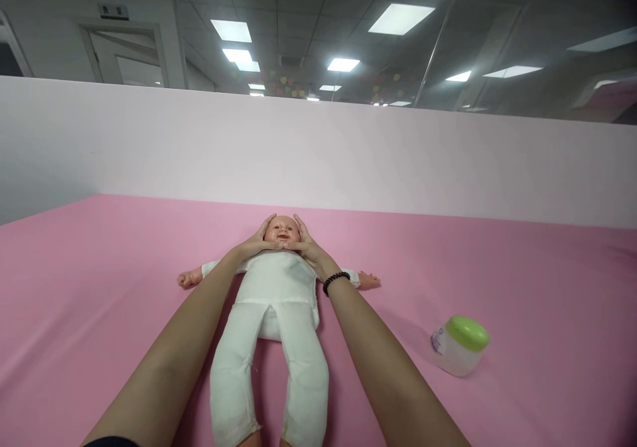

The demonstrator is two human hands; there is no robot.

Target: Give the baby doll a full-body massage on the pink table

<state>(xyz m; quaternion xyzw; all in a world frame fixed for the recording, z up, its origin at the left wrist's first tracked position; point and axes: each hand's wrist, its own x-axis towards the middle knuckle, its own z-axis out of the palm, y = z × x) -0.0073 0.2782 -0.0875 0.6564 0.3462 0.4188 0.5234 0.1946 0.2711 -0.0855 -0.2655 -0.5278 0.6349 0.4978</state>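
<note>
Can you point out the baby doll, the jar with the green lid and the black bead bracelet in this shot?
Baby doll [273, 284]: head camera view, point on its white cloth body.
Jar with the green lid [466, 333]: head camera view, point on the lid.
Black bead bracelet [336, 282]: head camera view, point on the beads.

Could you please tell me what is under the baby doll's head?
The doll's head lies on the pink cover, with the left hand and right hand cupping its cheeks. The cover shows around the doll, but the patch directly beneath the head is hidden.
</note>
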